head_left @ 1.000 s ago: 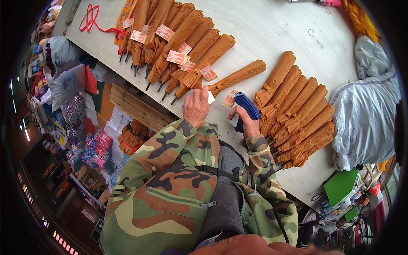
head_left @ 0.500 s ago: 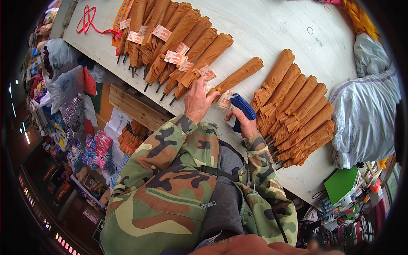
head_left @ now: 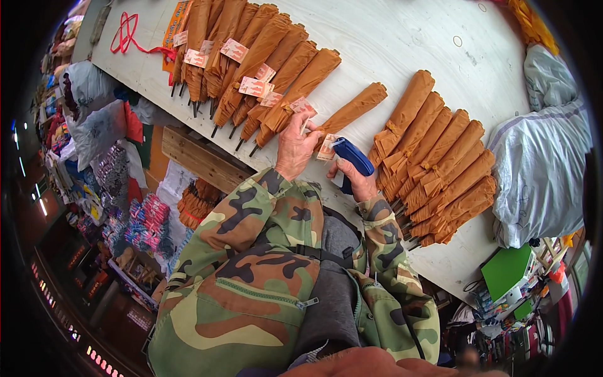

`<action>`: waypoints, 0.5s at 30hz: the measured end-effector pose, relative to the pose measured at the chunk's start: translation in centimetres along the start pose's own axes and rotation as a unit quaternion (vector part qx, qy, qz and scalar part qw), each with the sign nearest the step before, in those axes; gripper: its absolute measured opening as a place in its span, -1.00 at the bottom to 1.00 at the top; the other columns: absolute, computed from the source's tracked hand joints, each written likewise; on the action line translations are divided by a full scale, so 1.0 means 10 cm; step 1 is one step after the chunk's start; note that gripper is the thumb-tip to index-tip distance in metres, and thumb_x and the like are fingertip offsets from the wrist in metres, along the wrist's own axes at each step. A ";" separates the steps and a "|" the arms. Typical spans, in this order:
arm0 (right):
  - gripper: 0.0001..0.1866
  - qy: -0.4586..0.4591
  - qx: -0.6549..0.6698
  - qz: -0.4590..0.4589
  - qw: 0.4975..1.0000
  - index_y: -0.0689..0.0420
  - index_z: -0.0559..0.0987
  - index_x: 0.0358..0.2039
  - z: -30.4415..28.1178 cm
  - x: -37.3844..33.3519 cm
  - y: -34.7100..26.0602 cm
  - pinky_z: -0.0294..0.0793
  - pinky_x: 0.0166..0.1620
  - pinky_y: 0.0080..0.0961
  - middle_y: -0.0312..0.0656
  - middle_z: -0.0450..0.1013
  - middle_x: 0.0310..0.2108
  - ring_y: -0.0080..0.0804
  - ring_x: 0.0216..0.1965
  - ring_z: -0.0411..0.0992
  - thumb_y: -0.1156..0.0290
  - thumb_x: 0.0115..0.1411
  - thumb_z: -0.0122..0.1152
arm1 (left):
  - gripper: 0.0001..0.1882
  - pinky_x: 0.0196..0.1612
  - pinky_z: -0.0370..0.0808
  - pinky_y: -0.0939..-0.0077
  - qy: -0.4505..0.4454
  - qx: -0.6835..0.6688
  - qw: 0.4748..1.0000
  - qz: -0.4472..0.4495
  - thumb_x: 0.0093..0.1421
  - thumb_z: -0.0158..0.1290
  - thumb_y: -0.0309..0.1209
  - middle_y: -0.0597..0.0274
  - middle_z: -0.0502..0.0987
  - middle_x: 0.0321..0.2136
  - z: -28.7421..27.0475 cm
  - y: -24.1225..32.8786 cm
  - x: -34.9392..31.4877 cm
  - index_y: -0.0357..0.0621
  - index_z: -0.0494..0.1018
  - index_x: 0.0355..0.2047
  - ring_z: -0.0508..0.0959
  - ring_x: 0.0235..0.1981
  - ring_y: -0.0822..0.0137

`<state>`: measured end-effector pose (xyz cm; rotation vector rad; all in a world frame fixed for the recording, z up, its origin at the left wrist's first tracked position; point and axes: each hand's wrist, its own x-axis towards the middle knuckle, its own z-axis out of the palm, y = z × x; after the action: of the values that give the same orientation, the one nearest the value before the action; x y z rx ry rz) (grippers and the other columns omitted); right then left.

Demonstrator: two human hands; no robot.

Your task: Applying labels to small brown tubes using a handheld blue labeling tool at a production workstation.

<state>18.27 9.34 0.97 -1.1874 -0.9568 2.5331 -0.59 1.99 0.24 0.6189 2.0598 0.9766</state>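
Note:
A single folded brown umbrella (head_left: 357,107) lies slanting on the table. My left hand (head_left: 296,147) is closed at its near end, thumb and fingers pinched on the gathered cloth; exactly what lies between the fingertips is partly hidden. A printed orange-and-cream paper tag (head_left: 326,148) sits beside that end. In my right hand (head_left: 357,181) is a blue stapler (head_left: 353,156), its front end at the tag. Left of my hands, a row of folded brown umbrellas (head_left: 276,69) bears similar tags. To the right, a pile of folded umbrellas (head_left: 433,163) shows no tags.
The white table (head_left: 402,31) runs under everything. A red ribbon (head_left: 127,34) lies at its far left. White sacks (head_left: 537,169) bulge at the right edge. Below the left side are a wooden plank (head_left: 201,152) and bagged goods (head_left: 100,129). A green box (head_left: 507,271) stands lower right.
My right hand has brought the stapler slightly left, onto the tag beside the single umbrella. My left thumb has drawn in toward the fingers. The umbrella rows look unchanged.

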 end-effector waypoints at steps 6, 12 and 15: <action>-0.47 -0.027 -0.005 -0.007 1.000 0.29 0.52 0.11 0.03 0.09 0.06 0.53 -0.16 -0.44 -0.17 0.58 -0.38 -0.41 -0.33 0.55 0.15 0.33 0.41 | -0.62 -0.18 0.51 0.61 0.012 -0.037 0.999 0.005 0.29 0.19 -0.58 0.39 0.56 -0.29 0.03 0.01 -0.05 -0.18 0.47 0.12 0.51 -0.31 0.57; -0.52 -0.027 -0.015 -0.008 0.999 0.28 0.52 0.09 0.10 0.12 0.04 0.52 -0.19 -0.48 -0.20 0.57 -0.38 -0.44 -0.35 0.53 0.18 0.36 0.39 | -0.68 -0.21 0.53 0.57 0.029 -0.029 0.999 0.023 0.33 0.15 -0.56 0.35 0.60 -0.32 0.06 0.01 -0.09 -0.20 0.47 0.09 0.56 -0.31 0.55; -0.54 -0.024 -0.018 -0.012 0.999 0.27 0.52 0.09 0.10 0.11 0.04 0.52 -0.19 -0.50 -0.20 0.57 -0.38 -0.46 -0.35 0.52 0.19 0.37 0.39 | -0.68 -0.23 0.60 0.43 0.041 -0.029 0.998 0.024 0.31 0.17 -0.53 0.18 0.66 -0.29 0.08 0.03 -0.10 -0.21 0.44 0.06 0.68 -0.30 0.39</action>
<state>16.82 9.02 0.50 -1.1223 -1.0270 2.5470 0.63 1.81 0.55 0.6087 2.0899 1.1010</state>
